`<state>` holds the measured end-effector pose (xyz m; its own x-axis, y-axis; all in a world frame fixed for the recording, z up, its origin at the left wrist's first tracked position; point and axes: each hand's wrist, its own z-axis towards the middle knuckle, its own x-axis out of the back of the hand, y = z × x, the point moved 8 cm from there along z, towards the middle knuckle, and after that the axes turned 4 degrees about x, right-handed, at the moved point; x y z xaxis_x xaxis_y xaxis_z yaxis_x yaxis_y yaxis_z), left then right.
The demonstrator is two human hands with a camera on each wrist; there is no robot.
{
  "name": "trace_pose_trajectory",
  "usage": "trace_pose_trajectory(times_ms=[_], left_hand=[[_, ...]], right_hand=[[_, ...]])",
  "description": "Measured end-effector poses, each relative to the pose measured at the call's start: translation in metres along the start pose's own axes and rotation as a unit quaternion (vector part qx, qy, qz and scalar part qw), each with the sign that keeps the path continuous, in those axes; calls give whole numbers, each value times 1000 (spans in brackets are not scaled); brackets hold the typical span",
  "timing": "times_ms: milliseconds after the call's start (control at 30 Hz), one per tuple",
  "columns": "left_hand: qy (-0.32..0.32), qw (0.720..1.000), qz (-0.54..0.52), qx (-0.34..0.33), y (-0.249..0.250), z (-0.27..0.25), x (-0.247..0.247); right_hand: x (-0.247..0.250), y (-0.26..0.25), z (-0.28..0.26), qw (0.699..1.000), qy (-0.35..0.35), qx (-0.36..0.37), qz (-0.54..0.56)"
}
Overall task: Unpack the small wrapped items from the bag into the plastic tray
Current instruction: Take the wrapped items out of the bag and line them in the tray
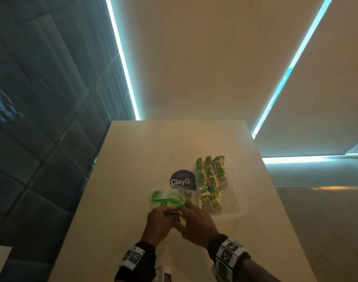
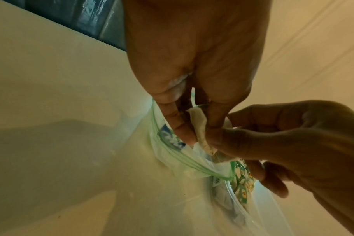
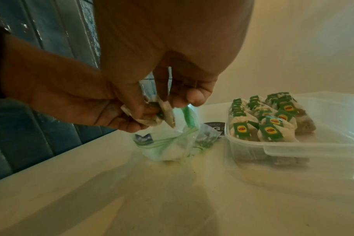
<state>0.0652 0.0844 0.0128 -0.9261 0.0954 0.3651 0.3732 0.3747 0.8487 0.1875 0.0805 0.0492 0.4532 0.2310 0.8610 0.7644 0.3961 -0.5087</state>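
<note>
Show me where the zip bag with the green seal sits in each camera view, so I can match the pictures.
Head: zip bag lies low in the centre, just beyond both hands, left of the plastic tray.
Left wrist: zip bag in the centre, under the left hand.
Right wrist: zip bag in the centre, below the fingers, left of the plastic tray.
Shared landmark: the plastic tray of green-labelled tea bags.

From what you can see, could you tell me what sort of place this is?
Probably a home kitchen or pantry corner: a pale counter against a dark tiled wall, with a clear plastic tray of tea bags.
</note>
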Motion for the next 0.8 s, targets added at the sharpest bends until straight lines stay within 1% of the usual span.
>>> trace_pose_trajectory(times_ms=[133,267,400,500,600,700,800], left_hand=[[4,999,-37,17,-1,-1,2],[-3,995,-88,41,-8,-1,4],[-6,995,-94,42,-9,1,3],[-19,991,-121,61,-15,4,2],[-29,983,-164,81,-21,4,3],[-12,981,-180,74,-22,5,9],[-12,981,-179,71,-23,7,13]], right_hand=[[4,10,4,999,9,-28,32],[5,24,6,990,21,-82,117],[1,25,8,986,13,-85,144],[0,28,9,982,18,-108,155],[-1,36,8,966,35,-150,206],[1,43,4,950,64,-184,245],[-2,48,0,916,71,-221,327]])
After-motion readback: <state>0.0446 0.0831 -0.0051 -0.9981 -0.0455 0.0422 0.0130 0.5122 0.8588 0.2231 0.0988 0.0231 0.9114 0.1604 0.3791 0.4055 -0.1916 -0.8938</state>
